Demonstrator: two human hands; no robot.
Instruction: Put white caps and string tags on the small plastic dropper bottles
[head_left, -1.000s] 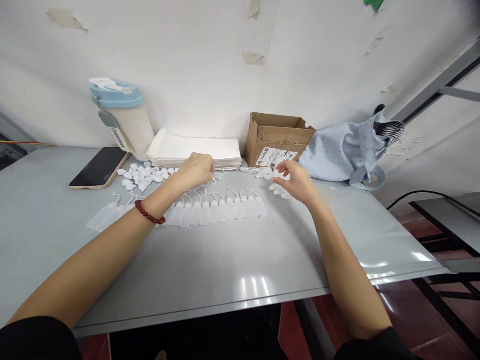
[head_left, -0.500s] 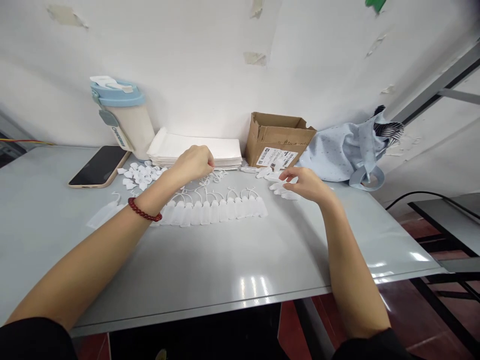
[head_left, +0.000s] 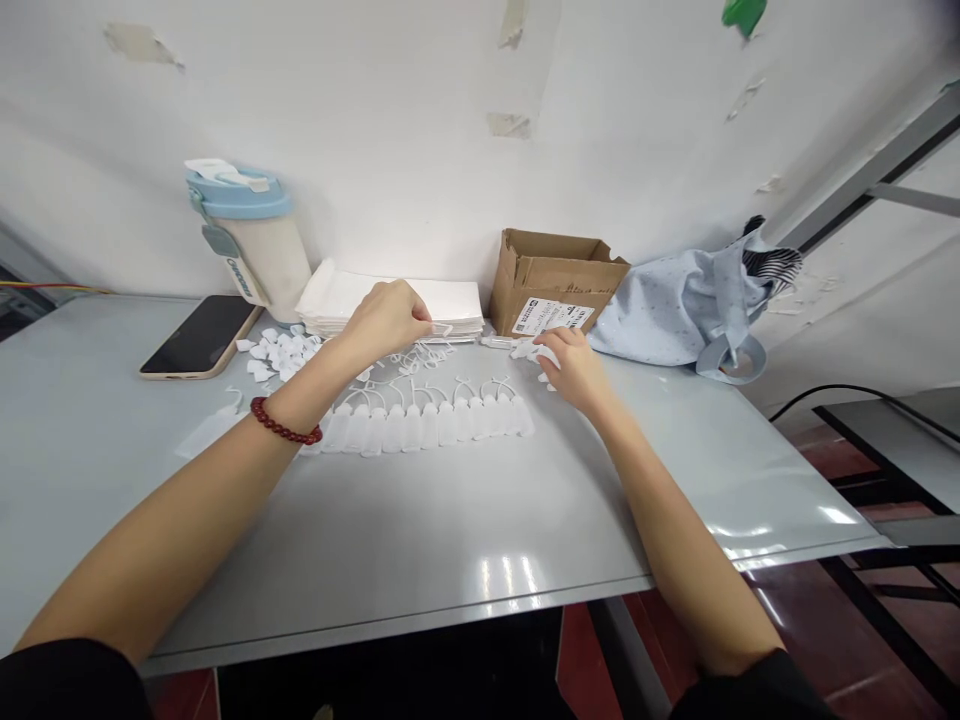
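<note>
My left hand [head_left: 386, 325], with a red bead bracelet [head_left: 285, 424] at its wrist, is closed in a pinch on a thin white plastic tie [head_left: 442, 329]. Below it lies a tangle of similar white ties [head_left: 420, 358]. My right hand [head_left: 577, 368] is over a small pile of translucent white plastic pieces [head_left: 525, 348], thumb and fingers apart around some of them. Its palm hides part of that pile. Across the table runs a row of flat white tags [head_left: 427, 424] with curled ties at their tops. My left forearm covers the row's left part.
White caps or small pieces [head_left: 277, 350] are heaped beside a phone [head_left: 199, 338]. Behind stand a tumbler [head_left: 255, 240], a stack of white sheets [head_left: 457, 300] and a cardboard box [head_left: 551, 275]. A light blue bag [head_left: 667, 305] leans right of the box. The grey table's [head_left: 465, 530] front edge faces me.
My right hand has moved left across the translucent pieces, nearer the box's front. The left hand has shifted slightly right, and the tie in its pinch now shows.
</note>
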